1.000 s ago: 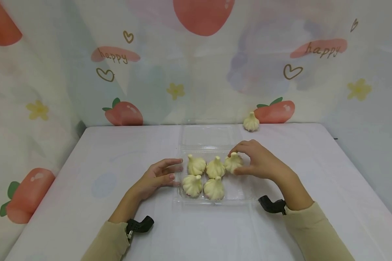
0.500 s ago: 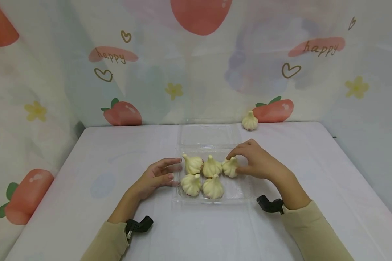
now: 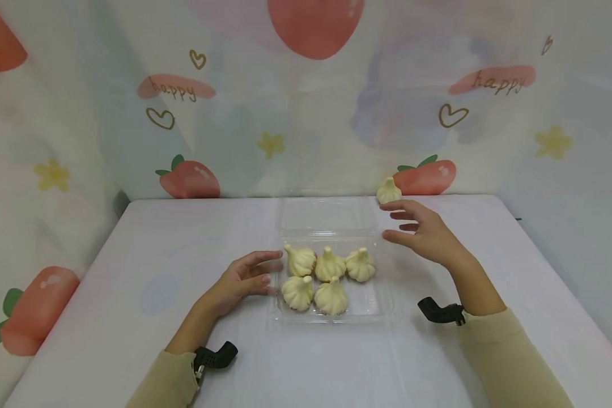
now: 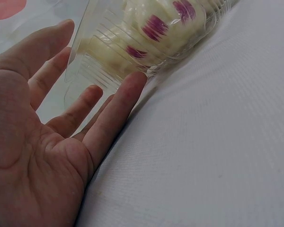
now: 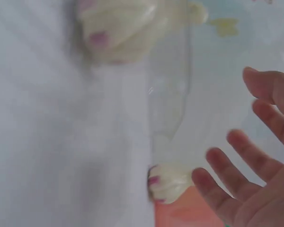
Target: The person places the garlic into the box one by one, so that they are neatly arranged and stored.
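A clear plastic clamshell box (image 3: 368, 303) lies with its lid folded back on the table. Inside it are garlic bulbs: three in the back row, the rightmost bulb (image 3: 360, 264) included, and two in front, among them a front bulb (image 3: 331, 297). My left hand (image 3: 239, 281) has its fingers loosely extended at the box's left wall; the left wrist view shows fingertips right at the clear side (image 4: 109, 56). Over the table to the right of the box, my right hand (image 3: 428, 229) is held with fingers spread and holds nothing. A lone garlic bulb (image 3: 389, 191) stands just beyond its fingertips.
The transparent lid (image 3: 326, 215) lies behind the box toward the table's back edge. A white cloth covers the table (image 3: 183, 238), and a patterned curtain (image 3: 306, 113) hangs behind it. Each wrist carries a small black camera, such as the right one (image 3: 440, 311).
My right hand has let go of the garlic bulb at the back right of the box and moved back and right, toward the lone bulb. My left hand stays at the box's side.
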{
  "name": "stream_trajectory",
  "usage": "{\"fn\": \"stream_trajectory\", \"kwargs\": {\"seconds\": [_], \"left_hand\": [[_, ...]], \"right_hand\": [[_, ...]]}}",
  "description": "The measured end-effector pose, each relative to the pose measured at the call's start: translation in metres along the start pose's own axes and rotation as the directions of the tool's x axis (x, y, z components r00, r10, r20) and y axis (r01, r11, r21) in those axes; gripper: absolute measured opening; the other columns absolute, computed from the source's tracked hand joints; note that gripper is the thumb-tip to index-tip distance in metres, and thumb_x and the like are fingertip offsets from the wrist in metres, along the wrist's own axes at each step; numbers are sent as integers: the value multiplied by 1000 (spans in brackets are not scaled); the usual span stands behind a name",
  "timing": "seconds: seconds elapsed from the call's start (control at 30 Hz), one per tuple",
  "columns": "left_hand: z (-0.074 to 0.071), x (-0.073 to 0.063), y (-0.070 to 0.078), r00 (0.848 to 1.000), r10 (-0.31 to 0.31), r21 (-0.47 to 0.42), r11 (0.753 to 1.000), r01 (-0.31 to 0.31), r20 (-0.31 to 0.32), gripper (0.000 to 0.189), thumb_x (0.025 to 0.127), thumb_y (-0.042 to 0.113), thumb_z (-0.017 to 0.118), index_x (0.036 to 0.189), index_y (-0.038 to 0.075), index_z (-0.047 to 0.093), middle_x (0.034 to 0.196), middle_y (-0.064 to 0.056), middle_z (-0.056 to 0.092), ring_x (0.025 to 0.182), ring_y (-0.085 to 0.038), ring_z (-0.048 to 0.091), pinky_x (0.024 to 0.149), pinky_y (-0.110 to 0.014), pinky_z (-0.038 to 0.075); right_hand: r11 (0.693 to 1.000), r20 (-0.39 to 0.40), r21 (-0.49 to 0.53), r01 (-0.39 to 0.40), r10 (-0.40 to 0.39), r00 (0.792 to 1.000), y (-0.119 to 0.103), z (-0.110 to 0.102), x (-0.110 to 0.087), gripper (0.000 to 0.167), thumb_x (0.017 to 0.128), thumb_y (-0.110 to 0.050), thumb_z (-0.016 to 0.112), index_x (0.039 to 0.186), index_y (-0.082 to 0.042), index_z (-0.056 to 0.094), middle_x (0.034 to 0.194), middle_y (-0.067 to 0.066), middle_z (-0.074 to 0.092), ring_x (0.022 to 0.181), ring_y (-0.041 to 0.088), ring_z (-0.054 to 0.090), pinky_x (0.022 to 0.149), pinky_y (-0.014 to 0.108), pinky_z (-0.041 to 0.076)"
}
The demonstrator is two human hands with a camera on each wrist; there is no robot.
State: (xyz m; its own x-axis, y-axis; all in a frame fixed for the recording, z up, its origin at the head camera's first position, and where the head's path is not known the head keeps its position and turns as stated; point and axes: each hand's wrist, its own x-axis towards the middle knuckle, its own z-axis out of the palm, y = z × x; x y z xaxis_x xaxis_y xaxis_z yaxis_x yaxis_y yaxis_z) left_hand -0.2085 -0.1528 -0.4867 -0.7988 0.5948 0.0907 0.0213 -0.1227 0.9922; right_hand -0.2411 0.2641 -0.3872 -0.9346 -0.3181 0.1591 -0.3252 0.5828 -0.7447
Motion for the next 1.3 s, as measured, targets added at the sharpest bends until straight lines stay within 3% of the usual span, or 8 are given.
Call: {"fn": "stream_trajectory", "kwargs": {"seconds": [0.2, 0.37, 0.67, 0.83, 0.93, 1.13, 1.3], "left_hand": [[-1, -1, 2, 1000, 4, -3, 1000, -4, 4, 53, 98, 5, 61, 147, 1, 42, 158, -19, 34, 141, -39, 39, 92, -44, 58], [0, -2, 2, 1000, -2, -12, 1000, 2, -5, 54, 97, 6, 62, 147, 1, 42, 158, -20, 34, 140, -37, 41, 92, -44, 58], [2, 0, -1, 1000, -5, -20, 1000, 5, 7, 52, 97, 5, 61, 147, 3, 44, 156, -22, 36, 140, -39, 41, 93, -46, 57], [2, 2, -2, 1000, -4, -19, 1000, 4, 11, 53, 97, 5, 61, 147, 3, 43, 156, -21, 36, 140, -41, 39, 92, -46, 57], [3, 3, -1, 1000, -6, -24, 1000, 7, 7, 53, 97, 5, 61, 147, 3, 43, 156, -20, 37, 140, -40, 40, 92, -46, 58], [2, 2, -1, 1000, -6, -22, 1000, 6, 3, 53, 97, 5, 61, 147, 1, 43, 156, -18, 37, 140, -39, 40, 92, -46, 58], [-2, 3, 0, 1000, -9, -10, 1000, 9, -3, 52, 98, 5, 60, 147, 2, 43, 157, -17, 37, 141, -38, 40, 93, -46, 57]], "right_hand": [[990, -105, 8, -140, 140, 985, 24, -7, 23, 78, 90, -31, 76, 154, -17, 34, 154, 15, 40, 139, 42, 40, 110, 59, 40], [966, -174, 45, -254, 258, 950, 39, -9, 44, 92, 90, -37, 74, 160, -19, 17, 163, 16, 25, 144, 45, 30, 110, 64, 36], [927, -156, 114, -357, 371, 915, 62, -9, 64, 104, 89, -39, 75, 162, -24, 2, 168, 10, 9, 147, 44, 23, 114, 63, 31], [925, -111, 123, -360, 373, 921, 72, -9, 73, 100, 92, -33, 73, 162, -19, 4, 166, 13, 14, 141, 42, 34, 109, 58, 42], [929, -88, 115, -351, 361, 928, 76, -7, 77, 91, 93, -28, 72, 161, -14, 13, 164, 15, 21, 137, 41, 37, 105, 55, 46], [938, -92, 76, -339, 345, 934, 77, -1, 81, 75, 92, -27, 73, 151, -2, 33, 155, 22, 36, 136, 43, 39, 111, 54, 39], [933, -84, 69, -352, 357, 930, 74, 2, 78, 68, 90, -30, 75, 137, 1, 37, 147, 28, 42, 135, 45, 41, 107, 53, 43]]}}
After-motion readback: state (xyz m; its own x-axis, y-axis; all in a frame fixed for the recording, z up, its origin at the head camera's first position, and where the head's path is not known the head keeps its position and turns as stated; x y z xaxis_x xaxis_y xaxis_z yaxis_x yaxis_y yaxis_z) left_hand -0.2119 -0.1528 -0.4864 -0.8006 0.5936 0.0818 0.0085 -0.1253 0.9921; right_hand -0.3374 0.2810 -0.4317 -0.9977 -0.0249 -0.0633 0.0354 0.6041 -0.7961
